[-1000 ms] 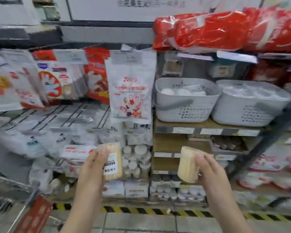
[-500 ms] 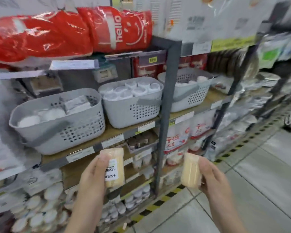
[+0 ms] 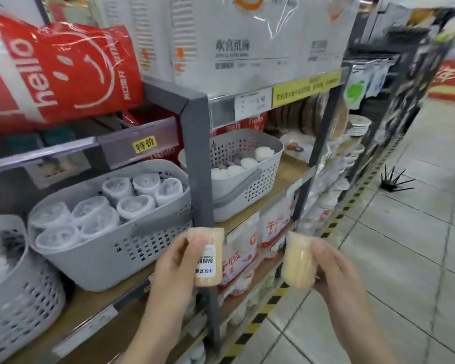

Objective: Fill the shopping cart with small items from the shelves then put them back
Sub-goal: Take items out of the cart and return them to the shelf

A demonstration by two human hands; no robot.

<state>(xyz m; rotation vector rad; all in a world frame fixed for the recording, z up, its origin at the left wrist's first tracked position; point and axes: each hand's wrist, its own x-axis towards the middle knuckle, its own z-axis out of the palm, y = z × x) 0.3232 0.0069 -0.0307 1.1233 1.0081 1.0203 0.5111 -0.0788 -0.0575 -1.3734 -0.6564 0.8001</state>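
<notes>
Turning to my right along the shelves, I am now seeing the gray baskets (image 3: 111, 243) and the aisle floor (image 3: 405, 258) instead of the hanging bags, so I think I am carrying these off, though no cart is showing. My left hand (image 3: 174, 266) is gripping a smooth round toothpick jar (image 3: 208, 256) with a white label, and my right hand (image 3: 336, 271) is gripping a plain toothpick jar (image 3: 298, 261), both held upright in front of the gray shelf post (image 3: 200, 153). Both jars are looking clear, hard and packed with thin pale sticks.

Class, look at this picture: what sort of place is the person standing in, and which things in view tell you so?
Most likely a shop aisle selling household goods. A price tag reads 9.90 on the shelf edge, grey baskets hold wrapped stock, and each hand, left hand and right hand, holds a packaged jar.
</notes>
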